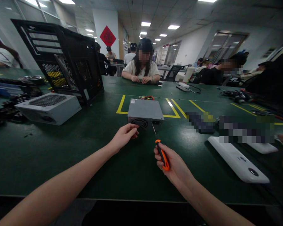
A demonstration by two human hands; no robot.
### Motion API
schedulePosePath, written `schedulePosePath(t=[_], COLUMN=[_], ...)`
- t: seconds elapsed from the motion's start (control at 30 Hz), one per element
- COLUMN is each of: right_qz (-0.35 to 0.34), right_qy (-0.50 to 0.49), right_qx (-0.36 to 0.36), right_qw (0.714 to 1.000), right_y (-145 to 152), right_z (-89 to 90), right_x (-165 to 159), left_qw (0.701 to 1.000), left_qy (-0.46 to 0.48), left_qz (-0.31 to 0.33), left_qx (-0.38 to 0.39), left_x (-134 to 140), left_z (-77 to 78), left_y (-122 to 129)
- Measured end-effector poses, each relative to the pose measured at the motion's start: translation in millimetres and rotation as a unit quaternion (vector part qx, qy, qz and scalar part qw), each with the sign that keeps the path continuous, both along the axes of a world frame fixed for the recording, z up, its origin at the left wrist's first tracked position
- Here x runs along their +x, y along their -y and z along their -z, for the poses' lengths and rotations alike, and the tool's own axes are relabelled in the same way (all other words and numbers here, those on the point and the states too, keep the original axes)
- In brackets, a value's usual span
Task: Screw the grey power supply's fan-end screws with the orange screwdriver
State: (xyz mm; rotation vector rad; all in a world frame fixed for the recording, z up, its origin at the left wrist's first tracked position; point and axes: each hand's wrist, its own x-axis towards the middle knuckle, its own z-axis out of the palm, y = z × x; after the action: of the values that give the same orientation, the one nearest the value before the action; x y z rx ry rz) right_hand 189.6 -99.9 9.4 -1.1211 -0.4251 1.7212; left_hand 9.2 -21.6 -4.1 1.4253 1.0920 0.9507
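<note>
One grey power supply (pixel 145 108) sits on our green desk (pixel 96 179) between yellow tape marks (pixel 122 112), fan grille (pixel 141 123) facing us. Our right grip (pixel 173 160) is closed around an orange-black screwdriver (pixel 163 157), tip at the power supply's front face; contact unclear. Our left grip (pixel 125 137) is half-curled by the fan grille, can't tell if it's holding. Second grey metal box (pixel 54 110) sits left, beside the black computer case (pixel 73 50).

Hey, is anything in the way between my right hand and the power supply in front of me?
No visible obstacle: only the screwdriver in your right hand lies between, its tip at or near the power supply.
</note>
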Motion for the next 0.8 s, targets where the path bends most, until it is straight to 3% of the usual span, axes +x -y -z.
schedulePosePath(t=[0.3,0.4,0.47,0.53,0.6,0.7,0.8], right_qz=[0.005,-0.001,-0.029,-0.045,-0.021,0.054,0.113], right_qy=[0.045,0.134,0.240,0.353,0.466,0.622,0.700], right_qx=[0.041,0.078,0.140,0.221,0.295,0.379,0.471], right_qw=[0.998,0.988,0.960,0.908,0.834,0.683,0.525], right_y=[-0.6,2.3,2.6,2.1,1.8,-0.5,-12.4], right_z=[-0.5,-1.9,-1.6,-1.5,-4.1,-15.9,-31.8], right_x=[1.3,9.6,19.6,31.8,43.0,50.6,44.6], left_qw=[0.999,0.994,0.985,0.965,0.937,0.889,0.828], left_qy=[-0.036,-0.076,-0.111,-0.152,-0.190,-0.219,-0.275], left_qz=[0.002,0.006,0.004,-0.009,-0.025,-0.051,-0.079], left_qx=[0.029,0.078,0.133,0.211,0.294,0.398,0.483], left_x=[0.2,-1.3,-2.8,-3.8,-3.2,1.0,8.0], left_z=[-3.8,-2.4,-1.5,-2.2,-4.6,-9.2,-11.5], left_y=[1.3,1.5,2.5,4.1,5.6,3.7,-5.3])
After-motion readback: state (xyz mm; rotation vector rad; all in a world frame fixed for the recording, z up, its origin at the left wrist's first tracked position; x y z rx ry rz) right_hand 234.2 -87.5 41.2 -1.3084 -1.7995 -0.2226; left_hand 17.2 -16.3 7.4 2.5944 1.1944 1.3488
